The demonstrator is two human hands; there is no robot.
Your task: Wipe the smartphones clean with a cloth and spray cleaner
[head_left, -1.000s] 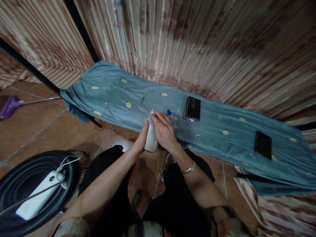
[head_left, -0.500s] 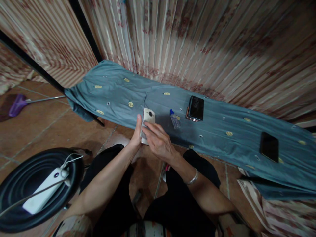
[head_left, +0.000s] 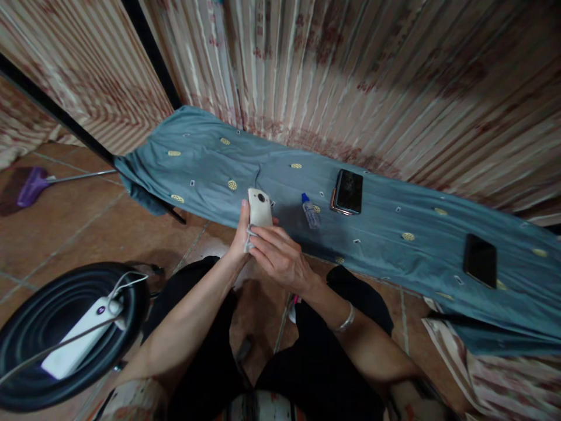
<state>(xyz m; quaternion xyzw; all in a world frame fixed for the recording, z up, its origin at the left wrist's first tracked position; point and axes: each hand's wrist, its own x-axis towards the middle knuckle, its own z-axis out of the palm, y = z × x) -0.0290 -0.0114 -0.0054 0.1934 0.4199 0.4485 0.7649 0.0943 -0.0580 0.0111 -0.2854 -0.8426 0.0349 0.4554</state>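
My left hand (head_left: 240,237) holds a white phone (head_left: 259,208) upright by its left edge, with its back and round camera facing me. My right hand (head_left: 280,257) presses a small pale cloth (head_left: 249,233) against the phone's lower part. Both hands hover over the near edge of a blue-grey cloth (head_left: 385,257) with yellow motifs. A small clear bottle with a blue cap (head_left: 310,211) lies on that cloth, just right of the phone.
Two dark phones lie on the blue-grey cloth: one (head_left: 348,192) past the bottle, another (head_left: 480,260) far right. Striped curtains (head_left: 350,76) hang behind. A black round tub (head_left: 26,345) with a white power strip (head_left: 79,345) sits lower left. A purple broom (head_left: 28,186) lies on the tiled floor.
A second ago the pale cloth covered the phone. The phone's white back now shows and stands higher, and my right hand has slid down to its lower part.
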